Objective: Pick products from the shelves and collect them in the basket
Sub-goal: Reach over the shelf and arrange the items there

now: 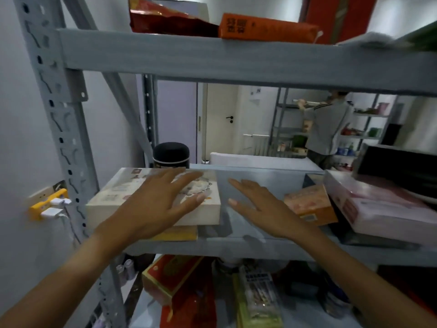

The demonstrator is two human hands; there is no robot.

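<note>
A flat cream box (113, 200) with a printed lid lies on the left of the middle shelf (236, 249), stacked on a yellow box (179, 234). My left hand (160, 200) is spread with straight fingers over the cream box's right half. My right hand (257, 204) hovers open over the bare shelf just right of that box, holding nothing. A small orange-pink box (309, 204) lies beyond the right hand. No basket is in view.
A black-lidded jar (171, 153) stands behind the cream box. Pink packs (383, 207) and a dark box (402, 169) fill the shelf's right. Red and orange packages (267, 28) sit on the shelf above, red and green boxes (170, 278) below. A person (328, 129) stands at far racks.
</note>
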